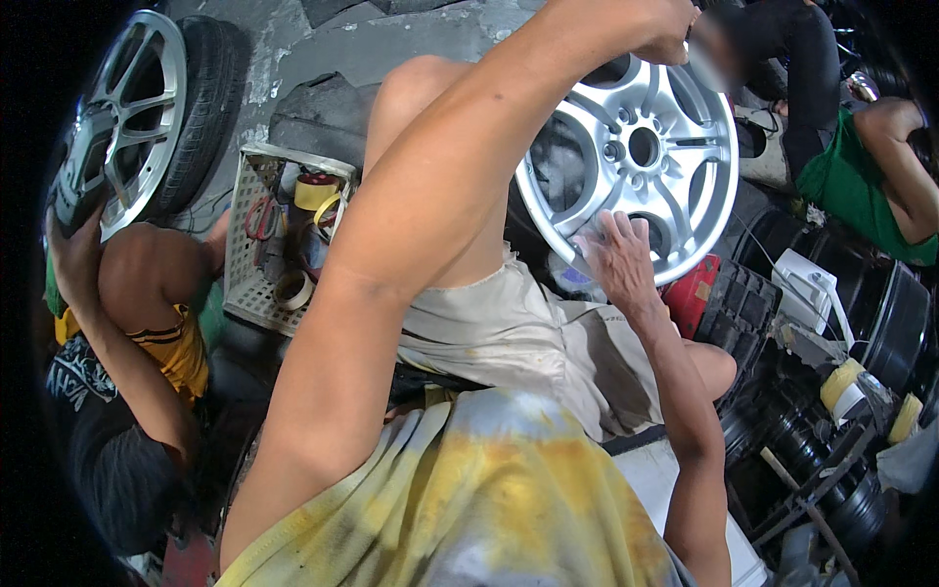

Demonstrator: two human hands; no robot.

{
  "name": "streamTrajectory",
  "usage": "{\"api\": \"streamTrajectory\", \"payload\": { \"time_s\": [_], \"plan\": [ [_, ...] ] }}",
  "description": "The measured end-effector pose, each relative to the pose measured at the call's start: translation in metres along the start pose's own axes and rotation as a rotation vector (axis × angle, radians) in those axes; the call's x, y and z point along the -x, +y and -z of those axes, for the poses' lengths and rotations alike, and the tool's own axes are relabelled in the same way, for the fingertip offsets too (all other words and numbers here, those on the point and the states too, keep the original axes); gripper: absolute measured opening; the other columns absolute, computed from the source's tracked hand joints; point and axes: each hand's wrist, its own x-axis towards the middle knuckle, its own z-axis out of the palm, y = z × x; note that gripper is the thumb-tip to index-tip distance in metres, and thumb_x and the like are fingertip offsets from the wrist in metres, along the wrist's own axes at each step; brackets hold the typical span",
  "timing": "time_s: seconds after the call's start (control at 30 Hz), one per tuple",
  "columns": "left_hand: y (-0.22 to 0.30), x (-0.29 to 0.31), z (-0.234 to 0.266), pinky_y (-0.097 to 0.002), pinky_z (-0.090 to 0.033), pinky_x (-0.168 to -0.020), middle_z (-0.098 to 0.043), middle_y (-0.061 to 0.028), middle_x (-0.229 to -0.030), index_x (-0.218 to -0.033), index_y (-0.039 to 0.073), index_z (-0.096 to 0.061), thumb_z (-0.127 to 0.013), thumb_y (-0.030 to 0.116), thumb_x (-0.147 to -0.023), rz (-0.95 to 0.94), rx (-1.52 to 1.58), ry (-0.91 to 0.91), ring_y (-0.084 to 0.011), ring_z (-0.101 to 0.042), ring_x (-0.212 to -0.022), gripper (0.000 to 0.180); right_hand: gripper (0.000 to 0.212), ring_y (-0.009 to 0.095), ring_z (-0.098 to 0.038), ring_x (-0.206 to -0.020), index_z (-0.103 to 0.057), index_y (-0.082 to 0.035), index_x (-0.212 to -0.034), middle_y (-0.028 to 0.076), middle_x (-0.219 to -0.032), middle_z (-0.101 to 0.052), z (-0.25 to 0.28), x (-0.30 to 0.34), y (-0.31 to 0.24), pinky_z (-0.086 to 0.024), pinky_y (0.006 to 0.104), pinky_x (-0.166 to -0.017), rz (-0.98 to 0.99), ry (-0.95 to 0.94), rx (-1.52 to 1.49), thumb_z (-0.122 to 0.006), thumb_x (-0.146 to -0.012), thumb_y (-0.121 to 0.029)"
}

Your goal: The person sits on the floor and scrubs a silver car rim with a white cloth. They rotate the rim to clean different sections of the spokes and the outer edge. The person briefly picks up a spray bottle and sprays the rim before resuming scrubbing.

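Observation:
A silver alloy wheel rim [685, 147] stands tilted in front of me, with several spokes around a dark centre hole. My right hand [623, 256] rests at its near lower edge, fingers stretched out and lying against the metal. My left arm crosses the view to the far side of the rim. At the picture's upper edge my left hand [665, 34] is bent down and closed near the rim's far edge. Its fingers are partly hidden, and what they hold, if anything, cannot be made out.
Left of my leg is a perforated basket [252, 181] with tape rolls [293, 290] and red-handled scissors [261, 217]. Another spoked wheel [147, 117] and a tyre [210, 108] stand at far left, beside a seated person. Other people sit at upper right. Black rims [895, 313] and a red object [691, 293] lie right.

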Motion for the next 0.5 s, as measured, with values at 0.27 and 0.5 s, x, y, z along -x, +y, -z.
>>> {"api": "streamTrajectory", "payload": {
  "time_s": [0.27,0.5],
  "plan": [
    [-0.001,0.000,-0.009,-0.0485,-0.059,-0.083,-0.074,-0.0242,-0.106,-0.099,-0.001,-0.077,-0.071,0.024,-0.087,-0.026,-0.015,0.016,-0.0385,-0.073,-0.100,0.029,0.026,0.028,-0.051,-0.106,-0.077,-0.010,-0.101,0.011,-0.116,-0.054,-0.003,-0.008,-0.005,-0.037,0.0449,-0.087,-0.054,-0.073,-0.120,-0.057,-0.100,-0.028],
    [-0.004,-0.006,-0.007,-0.0486,-0.059,-0.084,-0.074,-0.0240,-0.108,-0.101,-0.001,-0.078,-0.070,0.022,-0.086,-0.062,-0.040,0.050,-0.0387,-0.073,-0.102,0.028,0.024,0.025,-0.052,-0.105,-0.078,-0.013,-0.099,0.007,-0.113,-0.054,0.024,-0.011,0.006,-0.037,0.0451,-0.088,-0.012,-0.053,0.041,-0.060,-0.099,-0.029]
  ]
}}
